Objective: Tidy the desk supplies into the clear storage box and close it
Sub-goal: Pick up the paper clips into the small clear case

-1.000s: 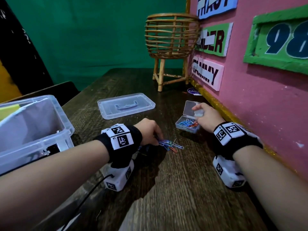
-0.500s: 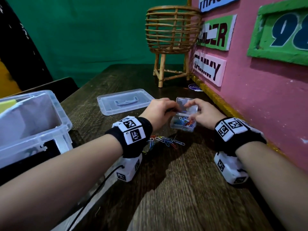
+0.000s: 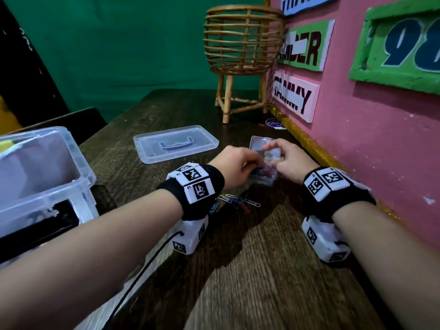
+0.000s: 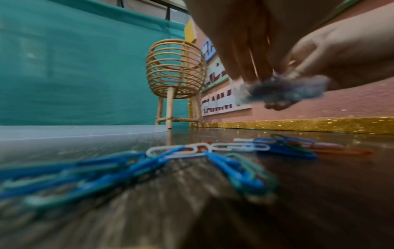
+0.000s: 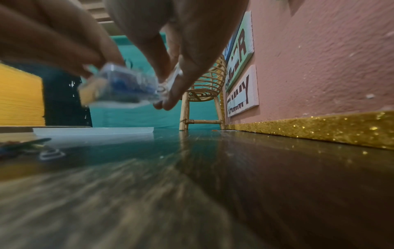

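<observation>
A small clear clip case [image 3: 264, 173] with coloured paper clips inside is held above the dark wooden desk, its hinged lid [image 3: 266, 147] standing up. My left hand [image 3: 240, 166] grips its left side and my right hand [image 3: 287, 160] grips the right side, fingers pinching the lid. The case [image 4: 283, 91] looks blurred in the left wrist view, and the case [image 5: 127, 84] in the right wrist view too. Loose paper clips [image 3: 234, 200] lie on the desk below my left wrist. The clear storage box [image 3: 45, 177] stands open at the left, its lid [image 3: 176, 144] flat on the desk.
A rattan basket stool [image 3: 242, 58] stands at the back by the pink wall [image 3: 381, 144] with signs. A gold glitter strip [image 3: 307, 144] runs along the wall's base. A dark chair back [image 3: 78, 122] sits behind the storage box.
My left hand left the loose clips and came up to the case. Both hands now hold the case off the desk, and the lid has tipped further over the case.
</observation>
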Available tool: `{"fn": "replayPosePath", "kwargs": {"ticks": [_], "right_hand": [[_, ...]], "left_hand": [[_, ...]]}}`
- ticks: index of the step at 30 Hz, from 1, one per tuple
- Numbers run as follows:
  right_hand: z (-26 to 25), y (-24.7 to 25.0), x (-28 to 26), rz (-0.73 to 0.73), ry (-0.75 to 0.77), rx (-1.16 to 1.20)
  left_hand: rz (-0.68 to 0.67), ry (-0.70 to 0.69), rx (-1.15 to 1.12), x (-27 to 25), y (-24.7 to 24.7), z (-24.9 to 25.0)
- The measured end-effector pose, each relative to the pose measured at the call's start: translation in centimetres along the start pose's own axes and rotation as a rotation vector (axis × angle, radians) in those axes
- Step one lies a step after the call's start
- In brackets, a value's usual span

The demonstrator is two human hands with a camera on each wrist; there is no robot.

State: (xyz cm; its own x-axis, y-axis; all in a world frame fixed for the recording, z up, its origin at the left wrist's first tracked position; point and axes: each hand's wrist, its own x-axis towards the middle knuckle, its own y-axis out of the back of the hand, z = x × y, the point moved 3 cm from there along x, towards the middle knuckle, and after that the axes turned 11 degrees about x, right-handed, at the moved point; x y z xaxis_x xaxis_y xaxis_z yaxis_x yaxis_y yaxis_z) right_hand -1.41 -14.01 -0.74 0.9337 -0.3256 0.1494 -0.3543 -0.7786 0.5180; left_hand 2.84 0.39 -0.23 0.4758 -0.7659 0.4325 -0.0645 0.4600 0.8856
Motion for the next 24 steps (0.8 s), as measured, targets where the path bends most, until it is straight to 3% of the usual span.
{"fn": "replayPosePath", "kwargs": {"ticks": [2, 4, 6, 9, 11, 14, 17, 19, 22, 24], "right_hand": [[0.0, 0.2, 0.1, 0.044, 0.010, 0.005], [0.0, 0.2, 0.2, 0.069, 0.022, 0.006], [0.1, 0.2, 0.3, 0.083, 0.024, -0.001], [0.3, 0.2, 0.4, 0.083, 0.021, -0.002], [0.3, 0.3, 0.5, 0.080, 0.025, 0.000], [0.3, 0.3, 0.5, 0.071, 0.020, -0.012], [0.2, 0.2, 0.4, 0.063, 0.014, -0.015], [0.1, 0.1, 0.3, 0.063, 0.017, -0.021], [0.0, 0.2, 0.2, 0.081, 0.030, -0.071], [-0.1, 0.3, 0.1, 0.085, 0.025, -0.070]], "left_hand": [[0.112, -0.099, -0.047, -0.6, 0.6, 0.6], [0.078, -0.214, -0.068, -1.4, 0.5, 1.2], [-0.095, -0.272, -0.042, -2.1, 0.0, 1.4], [-0.427, -0.242, 0.088, -2.8, -0.6, 0.8], [-0.517, -0.201, 0.155, -3.2, -0.4, 0.2], [-0.524, -0.072, 0.250, -4.0, 0.3, -1.2], [-0.439, 0.042, 0.288, -4.4, 1.2, -2.6], [-0.436, -0.002, 0.256, -4.4, 1.1, -2.4], [-0.539, -0.194, 0.197, -4.3, 0.0, -0.6], [-0.611, -0.249, 0.220, -4.3, -0.5, 0.0]]}}
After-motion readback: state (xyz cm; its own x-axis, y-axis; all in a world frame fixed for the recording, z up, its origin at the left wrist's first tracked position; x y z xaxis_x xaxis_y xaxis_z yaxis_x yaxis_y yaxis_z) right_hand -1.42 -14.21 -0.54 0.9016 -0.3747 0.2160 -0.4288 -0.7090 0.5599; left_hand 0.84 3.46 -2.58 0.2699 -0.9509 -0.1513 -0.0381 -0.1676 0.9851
